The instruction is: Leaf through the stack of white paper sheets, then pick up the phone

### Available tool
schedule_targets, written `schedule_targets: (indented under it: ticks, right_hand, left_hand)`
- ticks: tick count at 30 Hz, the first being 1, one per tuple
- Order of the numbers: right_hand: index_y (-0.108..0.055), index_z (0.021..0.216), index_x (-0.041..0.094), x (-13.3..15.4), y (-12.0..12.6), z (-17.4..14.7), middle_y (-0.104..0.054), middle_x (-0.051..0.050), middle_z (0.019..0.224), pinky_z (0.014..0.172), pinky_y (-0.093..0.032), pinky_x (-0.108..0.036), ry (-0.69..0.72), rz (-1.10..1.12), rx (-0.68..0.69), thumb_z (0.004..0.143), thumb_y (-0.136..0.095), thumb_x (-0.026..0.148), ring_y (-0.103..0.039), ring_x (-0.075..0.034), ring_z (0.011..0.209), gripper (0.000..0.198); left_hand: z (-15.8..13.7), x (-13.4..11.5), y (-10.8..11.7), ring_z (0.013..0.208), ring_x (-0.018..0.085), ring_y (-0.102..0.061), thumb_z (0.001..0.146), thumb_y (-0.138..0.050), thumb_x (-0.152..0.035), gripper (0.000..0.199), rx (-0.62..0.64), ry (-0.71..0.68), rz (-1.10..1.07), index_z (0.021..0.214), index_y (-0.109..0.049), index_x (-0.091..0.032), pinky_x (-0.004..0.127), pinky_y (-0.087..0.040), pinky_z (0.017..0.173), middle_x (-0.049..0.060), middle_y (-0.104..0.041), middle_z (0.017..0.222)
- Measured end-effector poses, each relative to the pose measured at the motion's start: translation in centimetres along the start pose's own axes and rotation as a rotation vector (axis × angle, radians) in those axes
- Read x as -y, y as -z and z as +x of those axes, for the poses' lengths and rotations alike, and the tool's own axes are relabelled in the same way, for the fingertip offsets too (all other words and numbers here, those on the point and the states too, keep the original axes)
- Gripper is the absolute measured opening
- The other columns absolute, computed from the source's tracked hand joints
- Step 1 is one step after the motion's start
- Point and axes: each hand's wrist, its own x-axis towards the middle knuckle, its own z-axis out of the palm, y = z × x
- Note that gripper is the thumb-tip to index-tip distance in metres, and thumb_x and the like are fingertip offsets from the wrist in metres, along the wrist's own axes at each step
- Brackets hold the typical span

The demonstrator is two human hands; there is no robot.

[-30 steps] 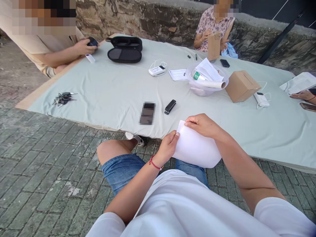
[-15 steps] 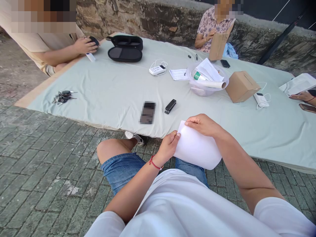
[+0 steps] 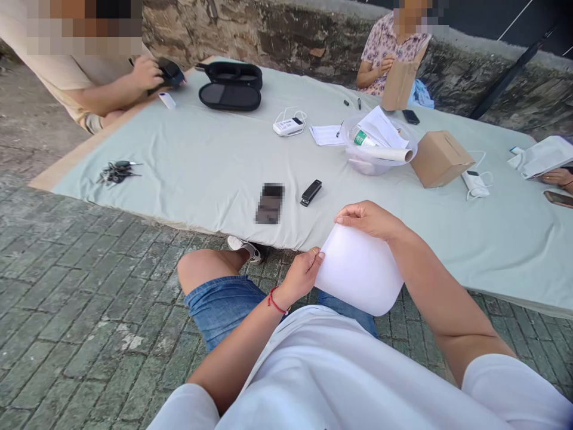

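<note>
White paper (image 3: 360, 272) held over lap (image 3: 347, 312), by near edge of bench (image 3: 201, 158). Left hand (image 3: 304, 273) pinching its left edge; right hand (image 3: 369, 220) pinching upper corner. Black stapler (image 3: 311, 192) beyond, blurred dark item (image 3: 270, 204) beside it. Farther: plastic bowl (image 3: 369, 164) holding papers (image 3: 382, 127), near cardboard box (image 3: 441, 158).

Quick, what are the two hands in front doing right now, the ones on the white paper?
Left hand: closed, pinching the white paper by its left edge.
Right hand: closed, holding the white paper near its top corner.
</note>
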Motion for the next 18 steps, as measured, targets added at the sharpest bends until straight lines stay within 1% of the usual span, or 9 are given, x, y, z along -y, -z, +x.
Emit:
schedule_targets:
  ticks: [3,9,12,15,18]
  right_hand:
    - [-0.072,0.081,0.021,-0.1,-0.3,0.7,-0.07,-0.001,0.077,0.058,-0.046,-0.027,-0.015,-0.008,0.008,0.075,-0.066,0.052,-0.061,-0.016,0.067,0.032]
    - [-0.072,0.079,0.021,-0.9,-0.1,1.4,-0.067,0.001,0.069,0.054,-0.043,-0.026,-0.01,0.051,-0.081,0.076,-0.066,0.049,-0.057,-0.014,0.059,0.029]
    - [-0.072,0.08,0.022,-1.5,0.2,1.7,-0.067,0.0,0.071,0.056,-0.044,-0.027,-0.054,0.079,-0.044,0.075,-0.067,0.049,-0.058,-0.015,0.06,0.028]
    - [-0.07,0.077,0.021,-1.9,0.2,2.1,-0.064,0.001,0.067,0.053,-0.042,-0.026,-0.084,0.033,0.021,0.075,-0.067,0.049,-0.054,-0.014,0.057,0.028]
    - [-0.067,0.074,0.02,-2.2,-0.1,2.3,-0.057,0.003,0.06,0.05,-0.037,-0.025,-0.066,-0.037,0.007,0.077,-0.063,0.051,-0.047,-0.012,0.052,0.031]
  left_hand:
    - [0.1,0.0,0.2,0.055,0.011,-0.033,0.094,-0.039,-0.05,0.04,0.016,0.003,-0.018,0.067,-0.036,-0.021,0.026,-0.027,0.053,-0.004,-0.035,0.059]
    - [-0.2,0.4,1.1,0.056,0.011,-0.033,0.093,-0.042,-0.05,0.041,-0.034,0.018,0.0,0.065,-0.039,-0.02,0.025,-0.027,0.054,-0.004,-0.035,0.058]
    - [-0.6,0.8,1.4,0.058,0.011,-0.036,0.094,-0.04,-0.048,0.04,-0.049,0.015,0.028,0.065,-0.043,-0.019,0.025,-0.028,0.056,-0.003,-0.038,0.06]
    - [-0.9,1.3,1.4,0.059,0.012,-0.037,0.094,-0.04,-0.049,0.041,-0.069,0.037,0.013,0.065,-0.045,-0.019,0.025,-0.029,0.057,-0.003,-0.04,0.06]
    - [-0.8,1.8,1.3,0.059,0.012,-0.036,0.093,-0.041,-0.052,0.043,-0.06,0.074,-0.032,0.066,-0.044,-0.019,0.025,-0.029,0.057,-0.004,-0.038,0.061]
